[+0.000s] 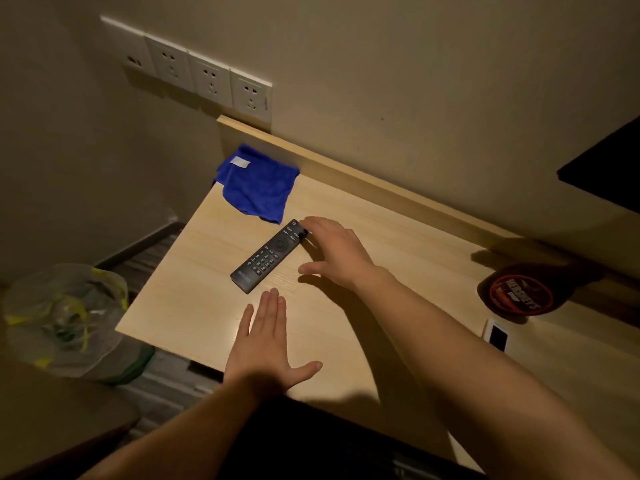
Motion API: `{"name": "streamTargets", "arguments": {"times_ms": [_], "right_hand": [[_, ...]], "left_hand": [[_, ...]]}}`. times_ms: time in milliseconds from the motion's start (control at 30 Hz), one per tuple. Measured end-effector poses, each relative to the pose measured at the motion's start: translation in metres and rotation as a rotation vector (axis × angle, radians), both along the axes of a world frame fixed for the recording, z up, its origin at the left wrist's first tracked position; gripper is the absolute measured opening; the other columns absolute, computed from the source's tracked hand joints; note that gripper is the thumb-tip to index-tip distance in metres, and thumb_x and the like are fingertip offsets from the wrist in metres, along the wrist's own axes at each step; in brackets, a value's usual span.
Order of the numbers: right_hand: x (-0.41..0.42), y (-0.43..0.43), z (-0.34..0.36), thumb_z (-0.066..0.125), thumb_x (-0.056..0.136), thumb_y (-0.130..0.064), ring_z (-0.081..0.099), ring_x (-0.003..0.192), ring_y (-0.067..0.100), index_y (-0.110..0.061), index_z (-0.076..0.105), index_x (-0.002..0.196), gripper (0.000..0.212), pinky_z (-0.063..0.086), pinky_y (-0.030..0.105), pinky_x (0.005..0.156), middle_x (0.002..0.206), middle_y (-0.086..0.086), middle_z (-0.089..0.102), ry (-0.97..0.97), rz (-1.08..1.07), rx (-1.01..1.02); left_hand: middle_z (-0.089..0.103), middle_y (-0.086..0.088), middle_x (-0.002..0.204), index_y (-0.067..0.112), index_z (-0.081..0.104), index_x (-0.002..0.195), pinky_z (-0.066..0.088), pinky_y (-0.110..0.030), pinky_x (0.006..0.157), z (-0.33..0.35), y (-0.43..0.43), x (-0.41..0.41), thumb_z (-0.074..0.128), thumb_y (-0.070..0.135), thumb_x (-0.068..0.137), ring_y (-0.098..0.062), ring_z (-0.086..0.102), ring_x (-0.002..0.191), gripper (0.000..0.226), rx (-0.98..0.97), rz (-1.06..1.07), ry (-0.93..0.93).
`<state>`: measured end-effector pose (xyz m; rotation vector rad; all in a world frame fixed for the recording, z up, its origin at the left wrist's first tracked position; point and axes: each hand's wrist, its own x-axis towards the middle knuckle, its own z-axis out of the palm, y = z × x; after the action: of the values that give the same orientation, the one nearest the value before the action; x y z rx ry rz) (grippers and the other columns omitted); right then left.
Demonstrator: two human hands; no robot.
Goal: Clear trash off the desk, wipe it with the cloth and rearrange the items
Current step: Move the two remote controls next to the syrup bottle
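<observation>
Room: dim, beige wall with a row of sockets [197, 69] above the far-left corner; pale wood surface [363, 223] set against the wall.
Trash bin: lined bin [65, 320] on the floor left of the surface, wrappers inside; no loose trash shows on the surface.
Cloth: blue cloth [258, 183] crumpled in the far-left corner, one edge hanging over the side; soft and limp, easiest pinched at a fold.
Remote: black remote [268, 256] lies flat and diagonal in the middle, just near of the cloth; looks light, rigid and smooth, likely to slide if pushed.
Where to grip: across its long sides near the middle, away from the buttons.
Right hand: right hand [334, 251] spread open, fingertips at the remote's far end, thumb off to the side; holds nothing.
Left hand: left hand [268, 344] flat and open over the surface, just near of the remote's lower end, empty.
Other items: brown Hershey's container [519, 294] far right; small white device [497, 336] beside it.
</observation>
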<state>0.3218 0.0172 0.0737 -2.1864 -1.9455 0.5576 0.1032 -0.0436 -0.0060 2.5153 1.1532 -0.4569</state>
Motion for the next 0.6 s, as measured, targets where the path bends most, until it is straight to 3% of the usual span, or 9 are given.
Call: {"name": "streamTargets", "arguments": {"times_ms": [133, 233, 300, 467, 600], "right_hand": [[-0.003, 0.043, -0.012, 0.088, 0.076, -0.044, 0.04, 0.143, 0.022, -0.03, 0.043, 0.151, 0.089, 0.038, 0.044, 0.111, 0.157, -0.003, 0.046, -0.086, 0.186, -0.063], [0.001, 0.062, -0.022, 0.087, 0.077, -0.041, 0.045, 0.136, 0.022, -0.03, 0.048, 0.147, 0.081, 0.045, 0.044, 0.102, 0.149, -0.004, 0.052, -0.133, 0.319, -0.103], [0.005, 0.067, -0.026, 0.084, 0.081, -0.037, 0.047, 0.132, 0.022, -0.03, 0.051, 0.144, 0.072, 0.047, 0.043, 0.1, 0.144, -0.004, 0.056, -0.154, 0.361, -0.112], [0.014, 0.061, -0.031, 0.08, 0.085, -0.03, 0.053, 0.115, 0.02, -0.03, 0.063, 0.129, 0.047, 0.05, 0.041, 0.093, 0.125, -0.005, 0.064, -0.118, 0.344, -0.084], [0.021, 0.045, -0.033, 0.081, 0.085, -0.033, 0.052, 0.11, 0.018, -0.028, 0.063, 0.126, 0.046, 0.048, 0.035, 0.088, 0.122, -0.006, 0.063, -0.05, 0.277, -0.055]], "left_hand": [[-0.041, -0.013, 0.163, 0.006, -0.026, 0.157, -0.014, -0.053, 0.128, -0.005, 0.001, -0.001, 0.014, 0.101, 0.074, -0.027, -0.033, 0.156, 0.133, 0.0, 0.023, -0.077], [-0.004, -0.018, 0.174, -0.001, 0.013, 0.164, 0.005, -0.053, 0.128, -0.011, 0.002, -0.004, 0.028, 0.102, 0.077, -0.032, 0.002, 0.163, 0.136, -0.003, 0.052, -0.171], [0.012, -0.02, 0.173, -0.003, 0.027, 0.161, 0.014, -0.056, 0.125, -0.015, 0.001, -0.005, 0.032, 0.102, 0.077, -0.034, 0.018, 0.161, 0.135, 0.008, 0.044, -0.205], [0.005, -0.017, 0.174, 0.0, 0.022, 0.162, 0.017, -0.057, 0.127, -0.011, 0.0, -0.005, 0.027, 0.105, 0.075, -0.035, 0.01, 0.162, 0.137, 0.017, 0.043, -0.177], [0.016, -0.018, 0.173, -0.001, 0.031, 0.16, 0.014, -0.055, 0.124, -0.013, 0.0, -0.005, 0.032, 0.104, 0.075, -0.034, 0.018, 0.16, 0.135, 0.036, 0.044, -0.188]]}}
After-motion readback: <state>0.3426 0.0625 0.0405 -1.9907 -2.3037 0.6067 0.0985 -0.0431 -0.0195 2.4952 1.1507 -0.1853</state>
